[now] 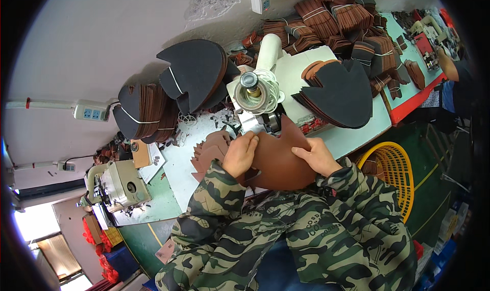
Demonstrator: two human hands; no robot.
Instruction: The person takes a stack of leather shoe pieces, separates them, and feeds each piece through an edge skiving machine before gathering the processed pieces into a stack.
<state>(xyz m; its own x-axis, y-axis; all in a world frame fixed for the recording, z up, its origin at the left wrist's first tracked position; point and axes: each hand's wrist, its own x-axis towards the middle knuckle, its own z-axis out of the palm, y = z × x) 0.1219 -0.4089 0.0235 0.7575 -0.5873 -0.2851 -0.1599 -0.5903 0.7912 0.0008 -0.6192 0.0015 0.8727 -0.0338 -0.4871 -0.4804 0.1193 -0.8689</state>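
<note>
A brown leather piece (284,163) with a pointed upper corner is spread between my hands, its upper edge at the foot of a white bench machine (251,121). My left hand (241,154) is closed on its left edge, close to the machine's metal working end. At the right edge my right hand (317,157) grips the same piece, thumb lying on top. Under and beside my left hand lie several more brown leather pieces (210,152), fanned out on the white table. The machine's top partly hides the spot where the leather meets it.
Dark stacked pieces (339,94) rest on the machine's right side; another dark stack (193,71) stands left. Bundled brown pieces (326,20) pile along the wall. A yellow basket (400,171) stands at right. Another machine (120,186) sits left. At far right a person's arm (448,65) shows.
</note>
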